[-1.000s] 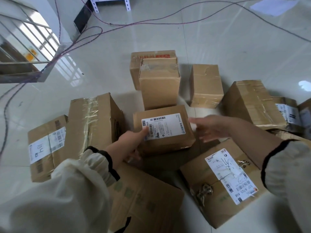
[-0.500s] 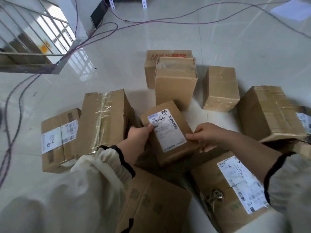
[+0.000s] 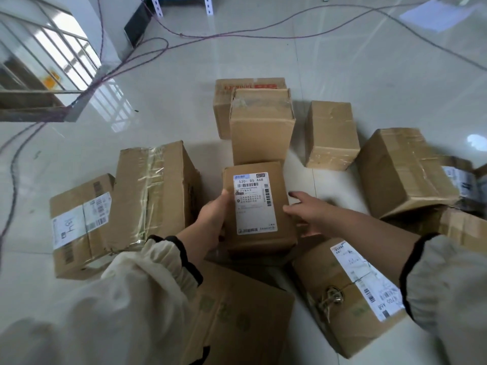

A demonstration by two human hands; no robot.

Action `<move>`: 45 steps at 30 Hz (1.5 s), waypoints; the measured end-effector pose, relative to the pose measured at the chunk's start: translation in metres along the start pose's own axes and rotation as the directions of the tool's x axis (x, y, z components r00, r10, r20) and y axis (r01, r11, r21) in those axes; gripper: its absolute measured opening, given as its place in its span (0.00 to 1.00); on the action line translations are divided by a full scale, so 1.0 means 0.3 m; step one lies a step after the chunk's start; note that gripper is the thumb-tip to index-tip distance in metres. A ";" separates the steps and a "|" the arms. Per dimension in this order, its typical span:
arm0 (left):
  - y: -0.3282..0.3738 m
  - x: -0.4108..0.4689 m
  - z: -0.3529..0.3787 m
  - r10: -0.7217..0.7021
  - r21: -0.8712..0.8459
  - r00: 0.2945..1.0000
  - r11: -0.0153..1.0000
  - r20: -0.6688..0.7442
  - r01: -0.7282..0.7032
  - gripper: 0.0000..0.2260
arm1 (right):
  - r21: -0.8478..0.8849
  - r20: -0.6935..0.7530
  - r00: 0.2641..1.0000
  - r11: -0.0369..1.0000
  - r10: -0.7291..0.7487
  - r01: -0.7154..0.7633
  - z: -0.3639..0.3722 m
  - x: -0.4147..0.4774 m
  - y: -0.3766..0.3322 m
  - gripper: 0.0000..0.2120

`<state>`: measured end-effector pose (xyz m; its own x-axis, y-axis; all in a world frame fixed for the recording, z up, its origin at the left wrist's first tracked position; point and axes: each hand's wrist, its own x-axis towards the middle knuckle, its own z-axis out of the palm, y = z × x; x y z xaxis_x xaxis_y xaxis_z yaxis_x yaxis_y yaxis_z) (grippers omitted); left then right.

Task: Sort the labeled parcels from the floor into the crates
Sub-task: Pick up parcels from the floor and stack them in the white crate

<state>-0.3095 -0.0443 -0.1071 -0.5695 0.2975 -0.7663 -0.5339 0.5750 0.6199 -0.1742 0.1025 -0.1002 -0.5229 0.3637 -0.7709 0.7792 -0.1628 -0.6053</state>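
A small brown parcel (image 3: 283,196) with a white label reading "530- D5 A68" is in the middle of the pile. My left hand (image 3: 212,219) grips its left edge, thumb on the labelled top face. My right hand (image 3: 305,209) touches its right side with the thumb at the edge and the fingers stretched out behind it. Several other cardboard parcels lie around it on the floor, among them a labelled one (image 3: 347,293) at the lower right and one marked "134" (image 3: 79,225) at the left. No crate is in view.
A tall taped box (image 3: 155,191) stands left of the held parcel, two boxes (image 3: 261,127) behind it, one (image 3: 330,135) to their right and a large one (image 3: 403,169) further right. Purple cables (image 3: 147,56) run across the glossy tiled floor. A railing (image 3: 39,75) is at the upper left.
The parcel has been turned so its label runs lengthwise and upright toward me. My right hand has come onto its right side; my left hand kept hold of the left edge.
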 end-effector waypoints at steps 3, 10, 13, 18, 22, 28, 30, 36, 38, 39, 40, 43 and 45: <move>-0.017 -0.004 -0.005 -0.024 0.009 0.999 1.000 0.045 0.023 0.23 | 0.178 0.076 0.997 0.984 -0.022 0.008 0.020 0.006 -0.010 0.23; -0.041 0.013 -0.007 0.009 0.013 0.999 1.000 0.052 -0.010 0.25 | 0.214 0.110 0.993 0.977 -0.045 0.021 0.009 0.011 0.000 0.22; -0.058 0.020 0.002 0.014 0.006 0.997 1.000 0.072 -0.014 0.27 | 0.248 0.145 0.989 0.969 -0.027 -0.010 0.000 0.014 -0.001 0.21; -0.058 0.041 0.010 0.018 0.042 0.995 0.999 0.098 -0.022 0.28 | 0.296 0.232 0.973 0.952 0.009 -0.080 -0.028 0.000 -0.007 0.16; -0.012 0.014 0.014 0.059 0.020 0.995 0.998 0.078 -0.061 0.30 | 0.373 0.194 0.980 0.927 -0.034 -0.042 -0.057 -0.035 -0.040 0.14; 0.200 -0.258 -0.054 0.185 -0.063 0.983 0.981 0.007 -0.184 0.28 | 0.375 -0.018 0.990 0.917 -0.139 0.136 -0.085 -0.275 -0.241 0.16; 0.320 -0.397 -0.093 0.217 -0.063 0.976 0.974 -0.001 -0.217 0.30 | 0.378 -0.108 0.976 0.900 -0.190 0.217 -0.106 -0.431 -0.330 0.16; 0.714 -0.996 -0.159 0.304 -0.102 0.941 0.951 0.146 -0.292 0.30 | 0.398 -0.246 0.934 0.852 -0.258 0.340 -0.246 -1.058 -0.610 0.17; 0.861 -1.239 -0.179 0.302 -0.154 0.935 0.949 0.187 -0.276 0.24 | 0.395 -0.270 0.926 0.847 -0.264 0.356 -0.306 -1.292 -0.723 0.18; 0.930 -1.352 -0.196 0.287 -0.193 0.937 0.949 0.201 -0.250 0.23 | 0.387 -0.279 0.923 0.849 -0.264 0.359 -0.335 -1.411 -0.783 0.19; 0.998 -1.469 -0.213 0.283 -0.223 0.934 0.946 0.217 -0.235 0.24 | 0.376 -0.286 0.920 0.852 -0.269 0.365 -0.361 -1.528 -0.846 0.20; 1.206 -1.781 -0.268 0.277 -0.248 0.934 0.943 0.226 -0.221 0.22 | 0.332 -0.293 0.902 0.851 -0.318 0.408 -0.439 -1.854 -1.039 0.24; 1.315 -1.948 -0.310 0.268 -0.239 0.950 0.944 0.162 -0.226 0.20 | 0.302 -0.281 0.886 0.843 -0.368 0.445 -0.471 -2.041 -1.148 0.25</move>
<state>-0.2454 -0.0622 0.6009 -0.5828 0.5598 -0.5890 -0.5250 0.2939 0.7988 -0.0736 0.0654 0.6083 -0.6527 0.6403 -0.4050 0.3195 -0.2522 -0.9134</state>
